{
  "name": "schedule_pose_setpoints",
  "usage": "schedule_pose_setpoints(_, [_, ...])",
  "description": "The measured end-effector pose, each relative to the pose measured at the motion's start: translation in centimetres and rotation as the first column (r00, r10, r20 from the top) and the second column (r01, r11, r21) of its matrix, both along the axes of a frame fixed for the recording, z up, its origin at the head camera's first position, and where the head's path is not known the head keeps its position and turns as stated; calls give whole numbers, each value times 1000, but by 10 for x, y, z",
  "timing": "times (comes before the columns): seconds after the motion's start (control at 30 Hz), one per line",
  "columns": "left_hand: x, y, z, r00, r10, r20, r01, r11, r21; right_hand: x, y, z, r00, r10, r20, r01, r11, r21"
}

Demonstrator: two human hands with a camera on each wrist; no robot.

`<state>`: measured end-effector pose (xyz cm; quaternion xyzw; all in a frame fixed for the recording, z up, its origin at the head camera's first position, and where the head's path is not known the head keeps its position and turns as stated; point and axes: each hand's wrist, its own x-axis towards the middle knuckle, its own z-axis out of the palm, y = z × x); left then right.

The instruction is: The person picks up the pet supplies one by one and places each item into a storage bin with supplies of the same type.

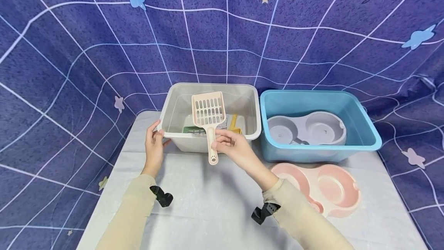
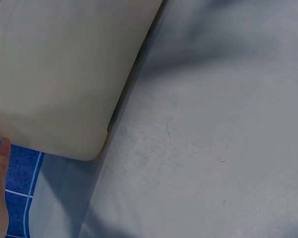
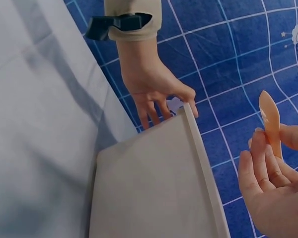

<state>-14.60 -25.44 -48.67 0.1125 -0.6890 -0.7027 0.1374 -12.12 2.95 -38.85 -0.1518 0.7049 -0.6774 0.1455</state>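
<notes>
1. Grey bin [image 1: 185,144] and blue bin [image 1: 312,154] stand side by side along the far edge of the table [image 1: 199,203]; bare tabletop runs from the grey bin's front wall to the near side, between the forearms.
2. A pink double bowl [image 1: 320,184] lies before the blue bin, towards the table's right edge; a grey double bowl [image 1: 302,126] sits inside that bin.
3. The left hand [image 1: 154,146] is at the grey bin's front left corner, thumb over the rim, fingers apart against the outside.
4. The right hand [image 1: 236,146] pinches the scoop [image 1: 210,126] by its handle, thumb and fingers clamped on it.
5. The scoop's slotted head extends beyond the fingers, over the grey bin's opening; its handle end points nearward.
</notes>
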Motion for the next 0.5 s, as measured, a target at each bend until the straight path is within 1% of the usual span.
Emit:
schedule_pose_setpoints(0.13, [2,1,6,1000,-2,13,1,1000,8,-4,-2,3,1000,-7,3,7,1000,14])
schedule_pose_setpoints(0.2, [2,1,6,1000,-1,11,1,1000,10,-6,-2,4,1000,-18,-6,18,1000,23])
schedule_pose_setpoints(0.33, [0,0,2,1000,1,9,-1,1000,1,-11,-4,6,999,-37,-21,37,999,32])
schedule_pose_setpoints(0.5, [-1,1,-1,1000,11,-7,-11,1000,-16,-17,-7,8,999,-48,-10,48,998,26])
